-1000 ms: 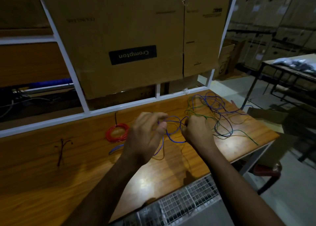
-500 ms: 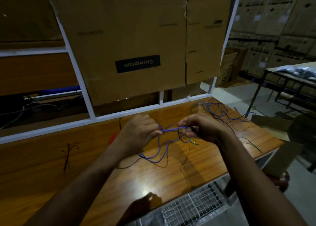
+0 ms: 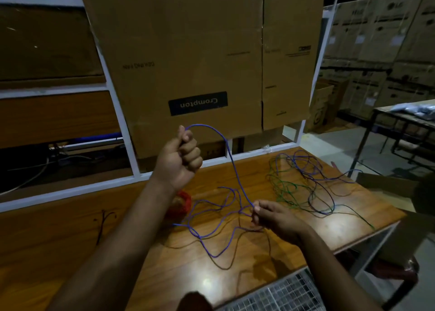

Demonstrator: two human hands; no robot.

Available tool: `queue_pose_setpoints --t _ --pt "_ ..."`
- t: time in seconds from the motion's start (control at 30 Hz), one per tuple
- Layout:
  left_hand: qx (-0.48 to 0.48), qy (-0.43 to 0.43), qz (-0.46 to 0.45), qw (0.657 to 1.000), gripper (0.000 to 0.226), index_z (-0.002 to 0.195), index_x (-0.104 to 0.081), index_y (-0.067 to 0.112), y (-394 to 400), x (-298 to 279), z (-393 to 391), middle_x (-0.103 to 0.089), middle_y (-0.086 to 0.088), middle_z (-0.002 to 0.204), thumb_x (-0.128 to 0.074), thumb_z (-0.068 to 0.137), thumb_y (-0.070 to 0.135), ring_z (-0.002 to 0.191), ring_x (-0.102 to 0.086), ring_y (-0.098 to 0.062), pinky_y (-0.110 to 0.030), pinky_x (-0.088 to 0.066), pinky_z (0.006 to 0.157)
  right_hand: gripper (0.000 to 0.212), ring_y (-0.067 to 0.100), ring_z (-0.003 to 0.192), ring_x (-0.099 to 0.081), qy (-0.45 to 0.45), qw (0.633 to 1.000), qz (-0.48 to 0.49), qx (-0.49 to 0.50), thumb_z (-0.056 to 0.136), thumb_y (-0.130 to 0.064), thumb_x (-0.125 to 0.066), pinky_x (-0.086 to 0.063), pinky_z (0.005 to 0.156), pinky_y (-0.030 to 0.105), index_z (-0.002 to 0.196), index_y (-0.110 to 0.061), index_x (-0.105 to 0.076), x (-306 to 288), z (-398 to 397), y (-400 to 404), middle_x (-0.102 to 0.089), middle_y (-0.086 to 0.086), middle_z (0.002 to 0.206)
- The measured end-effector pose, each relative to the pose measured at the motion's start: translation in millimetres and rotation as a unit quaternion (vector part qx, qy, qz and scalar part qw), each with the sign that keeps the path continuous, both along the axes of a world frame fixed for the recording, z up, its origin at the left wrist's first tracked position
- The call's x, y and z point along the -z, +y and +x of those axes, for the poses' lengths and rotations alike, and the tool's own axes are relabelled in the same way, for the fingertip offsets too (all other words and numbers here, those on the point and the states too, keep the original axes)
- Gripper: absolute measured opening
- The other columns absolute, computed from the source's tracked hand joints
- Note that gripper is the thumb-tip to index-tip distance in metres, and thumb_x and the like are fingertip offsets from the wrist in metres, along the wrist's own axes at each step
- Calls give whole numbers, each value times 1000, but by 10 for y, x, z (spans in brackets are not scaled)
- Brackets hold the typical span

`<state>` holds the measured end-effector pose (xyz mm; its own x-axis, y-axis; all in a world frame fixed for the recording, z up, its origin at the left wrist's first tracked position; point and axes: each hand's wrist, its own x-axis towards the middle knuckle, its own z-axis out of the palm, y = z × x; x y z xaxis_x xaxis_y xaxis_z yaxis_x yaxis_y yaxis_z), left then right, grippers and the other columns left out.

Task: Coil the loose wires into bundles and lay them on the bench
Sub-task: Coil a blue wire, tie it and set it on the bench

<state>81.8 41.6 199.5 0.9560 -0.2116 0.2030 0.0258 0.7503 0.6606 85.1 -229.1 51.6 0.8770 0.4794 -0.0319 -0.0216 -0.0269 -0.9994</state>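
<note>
A long blue wire arcs from my raised left hand, which grips its end in a fist above the wooden bench. The wire runs down to my right hand, which pinches it low over the bench. Loose blue loops trail on the wood between my arms. A red coiled bundle lies partly hidden behind my left forearm. A tangle of green, blue and dark wires sprawls at the right end of the bench.
A short dark wire piece lies at the left. A large cardboard box and a white frame stand behind the bench. A wire-mesh shelf sits below the front edge. Another table is at the far right.
My left hand has risen well above the bench, pulling the blue wire up into a tall arc. My right hand has dropped lower and still pinches the wire.
</note>
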Motion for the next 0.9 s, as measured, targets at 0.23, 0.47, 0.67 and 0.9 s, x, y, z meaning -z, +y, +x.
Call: queue_pose_setpoints --t 0.23,0.47,0.67,0.9 --pt "-36 11 73 997 39 77 -41 15 -81 74 122 -26 8 47 -29 104 40 42 -10 -9 -20 -16 40 20 12 56 -60 -278 884 -269 263 97 -20 -62 -36 53 26 77 -19 -64 -387 -205 483 -66 -3 63" --pt "-91 -4 261 961 34 82 -49 12 -148 249 127 -43 1 51 -36 105 34 42 -38 -10 -23 -37 46 13 22 72 -60 -537 713 -424 156 98 -36 -51 -41 53 32 88 -29 -53 -1330 -591 696 -60 -5 80" --pt "-48 -4 300 953 31 90 -55 9 -288 205 -71 -57 -2 58 -39 104 32 46 -55 -12 -23 -49 48 16 15 80 -49 -533 716 -401 205 103 -32 -46 -42 59 31 101 -19 -55 -1554 -291 836 -49 -3 96" --pt "-2 37 275 961 37 86 -56 8 -281 160 -106 -48 2 52 -38 105 34 37 -41 -7 -18 -34 37 19 16 73 -53 -460 797 -333 203 105 -34 -43 -44 63 36 96 -18 -48 -1436 -43 846 -54 -3 87"
